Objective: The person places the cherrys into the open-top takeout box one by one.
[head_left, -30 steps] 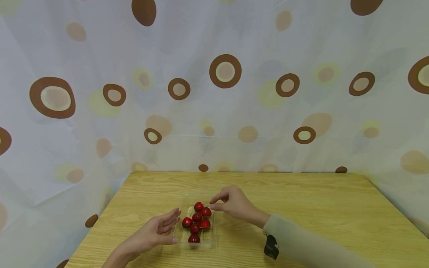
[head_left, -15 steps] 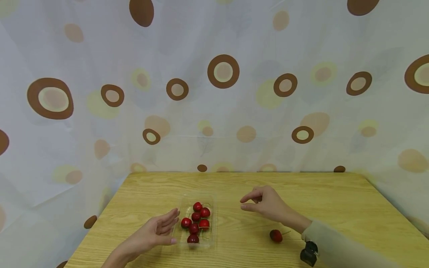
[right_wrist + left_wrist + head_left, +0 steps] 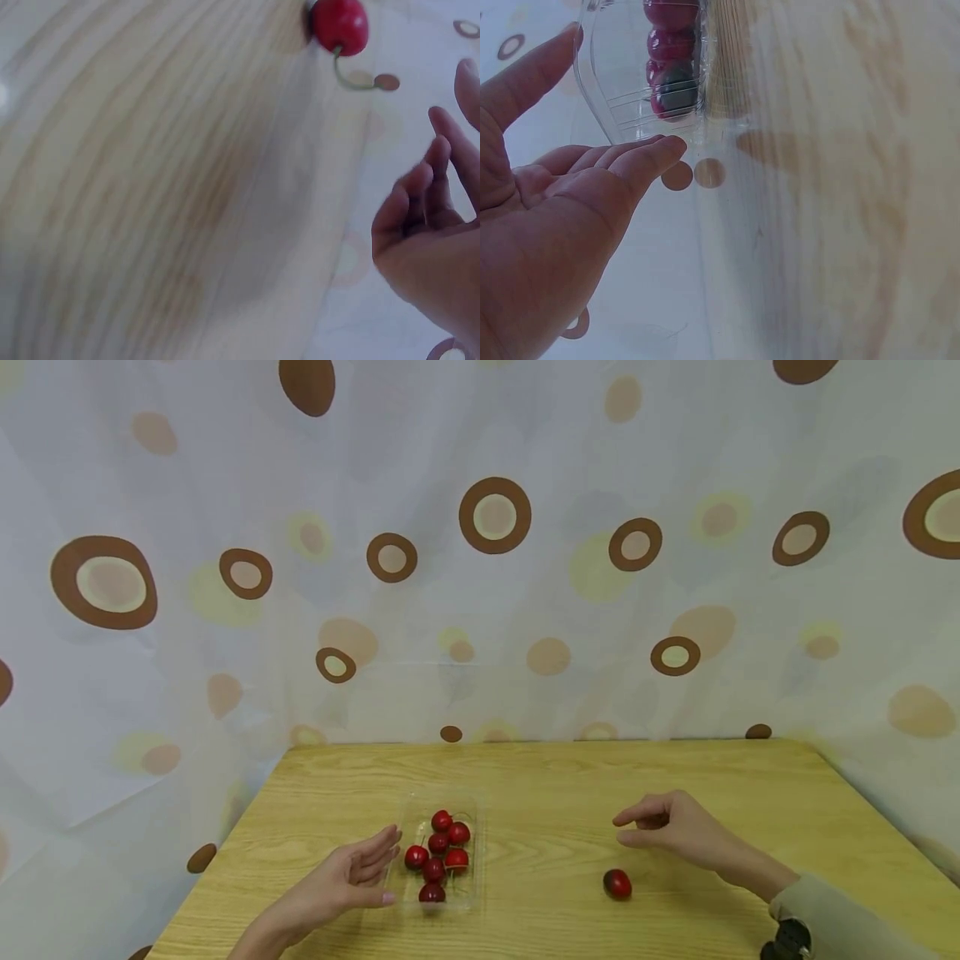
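A clear plastic box (image 3: 480,860) holds several red cherries (image 3: 457,859) and sits on the table left of centre. My left hand (image 3: 333,881) rests at the box's left side, fingers extended and thumb apart; in the left wrist view, fingertips and thumb lie right at the clear wall (image 3: 600,82). Further right, a single dark red cherry (image 3: 618,884) lies on the wood. Its green stem (image 3: 346,79) shows in the right wrist view. Just beyond that cherry, my right hand (image 3: 693,835) hovers with nothing between thumb and forefinger, its fingers loosely bent.
The wooden table (image 3: 540,785) reaches back to a pale curtain (image 3: 510,610) printed with brown and yellow ovals, which also hangs along both sides. A black strap device (image 3: 787,941) is worn at the right wrist, over a light sleeve (image 3: 832,914).
My right hand has travelled right, from the box's far right corner to beyond the lone cherry, which the right arm hid at first. My left hand and the box stay put.
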Demonstrator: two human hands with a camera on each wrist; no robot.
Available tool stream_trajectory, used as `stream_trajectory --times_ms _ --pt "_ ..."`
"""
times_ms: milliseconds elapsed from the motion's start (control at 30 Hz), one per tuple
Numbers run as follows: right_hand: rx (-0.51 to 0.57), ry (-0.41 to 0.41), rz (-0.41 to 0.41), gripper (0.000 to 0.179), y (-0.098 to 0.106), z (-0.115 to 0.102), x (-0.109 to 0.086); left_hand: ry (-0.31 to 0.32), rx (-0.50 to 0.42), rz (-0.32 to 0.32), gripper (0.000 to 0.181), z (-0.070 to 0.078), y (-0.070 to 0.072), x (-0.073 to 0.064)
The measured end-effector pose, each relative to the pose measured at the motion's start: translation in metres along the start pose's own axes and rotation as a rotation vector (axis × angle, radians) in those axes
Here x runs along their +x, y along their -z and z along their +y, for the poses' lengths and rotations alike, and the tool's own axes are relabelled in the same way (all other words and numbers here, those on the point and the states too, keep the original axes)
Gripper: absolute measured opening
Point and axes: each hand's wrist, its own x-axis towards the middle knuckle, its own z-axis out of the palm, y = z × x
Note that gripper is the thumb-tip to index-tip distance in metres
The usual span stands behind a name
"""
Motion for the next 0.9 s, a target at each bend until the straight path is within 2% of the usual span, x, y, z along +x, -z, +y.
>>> stream_trajectory --times_ms 233,433,533,733,900 --pt "0.006 0.015 -0.121 0.031 0.013 0.016 -0.013 0.0 0.003 0.004 0.083 -0.003 0.001 0.002" --pt "0.078 -0.013 -0.148 0.033 0.013 0.025 -0.02 -0.008 0.001 0.003 0.083 -0.003 0.001 0.002" --pt "0.104 -0.002 -0.168 0.032 0.011 0.03 -0.023 -0.009 0.002 0.002 0.083 -0.002 0.0 0.001" --pt "0.115 -0.005 -0.173 0.034 0.007 0.035 -0.026 -0.006 -0.003 -0.002 0.082 0.0 0.0 0.0" --pt "0.057 0.024 -0.16 0.031 0.003 0.036 -0.027 -0.002 -0.011 -0.01 0.081 0.002 -0.001 -0.001"
